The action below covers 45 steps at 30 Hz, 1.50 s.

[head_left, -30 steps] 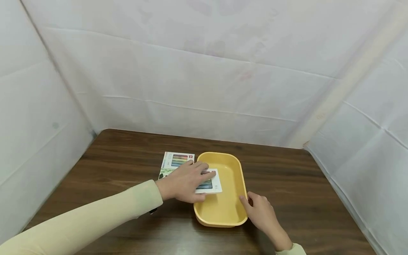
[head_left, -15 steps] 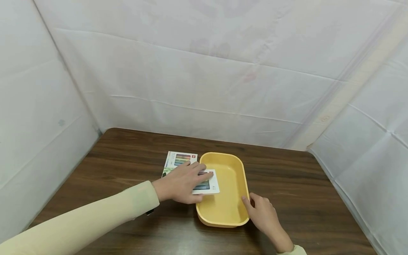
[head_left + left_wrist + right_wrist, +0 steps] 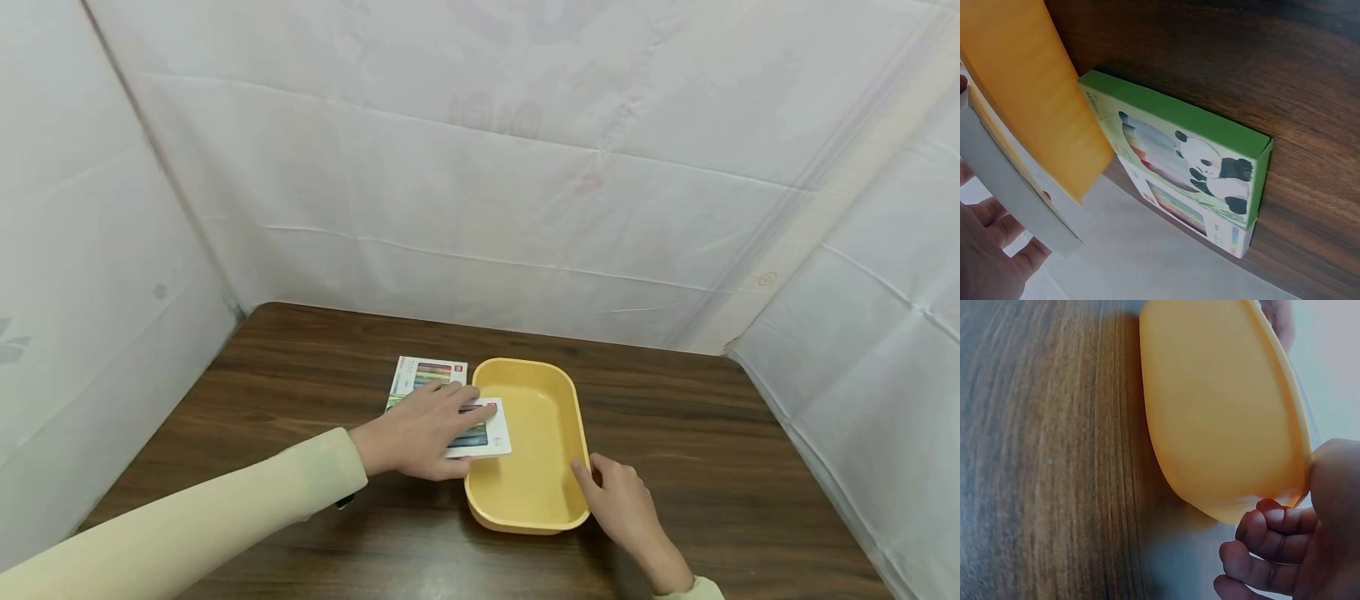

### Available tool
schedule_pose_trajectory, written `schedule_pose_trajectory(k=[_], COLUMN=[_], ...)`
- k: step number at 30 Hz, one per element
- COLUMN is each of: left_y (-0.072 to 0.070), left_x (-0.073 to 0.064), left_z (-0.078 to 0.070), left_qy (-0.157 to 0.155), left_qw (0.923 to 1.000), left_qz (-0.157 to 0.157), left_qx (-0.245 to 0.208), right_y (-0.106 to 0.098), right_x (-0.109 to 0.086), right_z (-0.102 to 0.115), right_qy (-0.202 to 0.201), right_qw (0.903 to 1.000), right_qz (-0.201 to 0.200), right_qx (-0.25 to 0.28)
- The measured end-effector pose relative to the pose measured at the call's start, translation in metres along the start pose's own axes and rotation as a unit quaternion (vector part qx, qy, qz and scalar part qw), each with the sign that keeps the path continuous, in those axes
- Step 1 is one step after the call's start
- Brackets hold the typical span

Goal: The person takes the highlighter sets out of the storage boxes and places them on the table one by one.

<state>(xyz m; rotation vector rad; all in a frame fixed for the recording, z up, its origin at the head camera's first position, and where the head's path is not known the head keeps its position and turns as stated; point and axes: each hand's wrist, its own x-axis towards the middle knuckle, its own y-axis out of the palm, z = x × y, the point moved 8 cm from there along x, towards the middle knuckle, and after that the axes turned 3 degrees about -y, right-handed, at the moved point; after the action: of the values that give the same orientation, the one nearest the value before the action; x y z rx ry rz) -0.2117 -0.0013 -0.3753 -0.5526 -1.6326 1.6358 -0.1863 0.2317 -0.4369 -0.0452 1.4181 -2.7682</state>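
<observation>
My left hand [image 3: 423, 433] grips a white crayon box [image 3: 495, 429] over the left rim of a yellow plastic tray [image 3: 536, 467]. Coloured sticks show through the box's window; part of it is hidden under the fingers. In the left wrist view the held box [image 3: 1019, 181] is seen along its pale side. With the thumb over the rim and fingers outside, my right hand [image 3: 622, 504] pinches the tray's right side. The right wrist view shows those fingers [image 3: 1269, 547] curled at the tray's outer wall.
Left of the tray, a green box with a panda picture [image 3: 1172, 144] lies on the brown wooden table [image 3: 315, 392], mostly behind my left hand in the head view. Beyond it lies another white crayon box [image 3: 431, 371]. White fabric walls [image 3: 480, 192] stand around the table.
My left hand has drawn the white crayon box slightly left across the tray. The right hand keeps its hold on the rim. The head view has shifted a little.
</observation>
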Motion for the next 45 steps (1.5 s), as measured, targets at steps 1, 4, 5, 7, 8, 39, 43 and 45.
schedule_pose_trajectory(k=[1,4,5,7,8,39,43,45], left_y=[0.000,0.001,0.002,0.002,0.002,0.005,0.004,0.003], left_x=[-0.001,-0.003,-0.004,-0.005,-0.005,-0.016,-0.018,-0.020], left_z=[0.000,0.002,0.002,0.002,0.002,0.010,0.010,0.009], left_qy=[-0.001,-0.002,-0.002,-0.002,-0.002,-0.035,-0.032,-0.031], left_qw=[1.0000,1.0000,1.0000,1.0000,1.0000,0.9991,0.9993,0.9993], left_qz=[0.000,0.001,0.001,-0.002,-0.004,0.007,0.002,0.002], left_qx=[0.000,0.001,0.002,0.002,0.001,-0.021,-0.020,-0.022], right_y=[0.000,-0.001,-0.001,-0.001,-0.001,0.000,0.000,0.000], right_x=[0.000,-0.001,-0.001,-0.001,-0.001,-0.001,-0.001,-0.001], right_z=[0.000,0.002,0.003,0.003,0.003,0.002,0.002,0.002], right_qy=[-0.001,-0.006,-0.007,-0.009,-0.008,-0.010,-0.009,-0.009], right_qw=[1.0000,1.0000,1.0000,1.0000,1.0000,0.9999,1.0000,1.0000], right_qz=[0.000,-0.001,-0.002,-0.003,-0.004,-0.003,0.000,0.000], right_qx=[0.001,0.002,0.002,0.002,0.002,0.005,0.004,0.003])
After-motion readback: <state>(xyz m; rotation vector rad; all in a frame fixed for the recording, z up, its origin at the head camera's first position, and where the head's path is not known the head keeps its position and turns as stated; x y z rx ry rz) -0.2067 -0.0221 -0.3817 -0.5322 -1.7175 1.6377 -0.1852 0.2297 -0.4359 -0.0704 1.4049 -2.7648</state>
